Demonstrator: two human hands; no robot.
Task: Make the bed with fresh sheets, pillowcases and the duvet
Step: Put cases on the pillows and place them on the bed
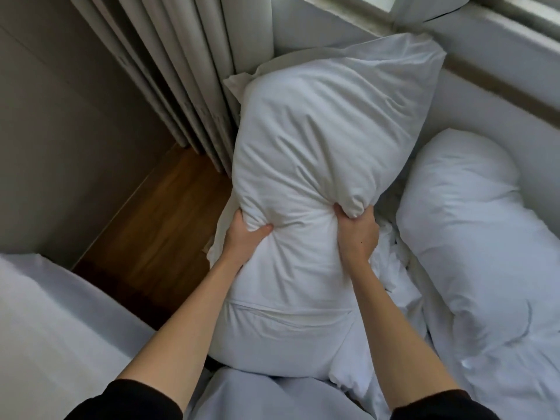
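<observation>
- Here your left hand (245, 237) clamps a fistful of the pillow (315, 165) at its left flank, thumb dug into the cloth, fingers wrapped behind.
- Your right hand (357, 234) pinches the matching bunch on the right flank, fingers curled out of sight behind the fabric.
- The paired grip at the waist looks meant to shake the filling down into the pillowcase; the seam line below your hands, toward six o'clock, suggests the case's open end sits there.
- The pillow stands on end at frame centre, its top reaching toward twelve o'clock, its base resting on the rumpled bedding (391, 268).
- At three o'clock a second pillow (472, 237) lies flat, seemingly already cased.
- At eleven o'clock hang the curtains (169, 71); the wood floor (163, 225) shows at nine.
- At seven o'clock lies the corner of another mattress (45, 328).
</observation>
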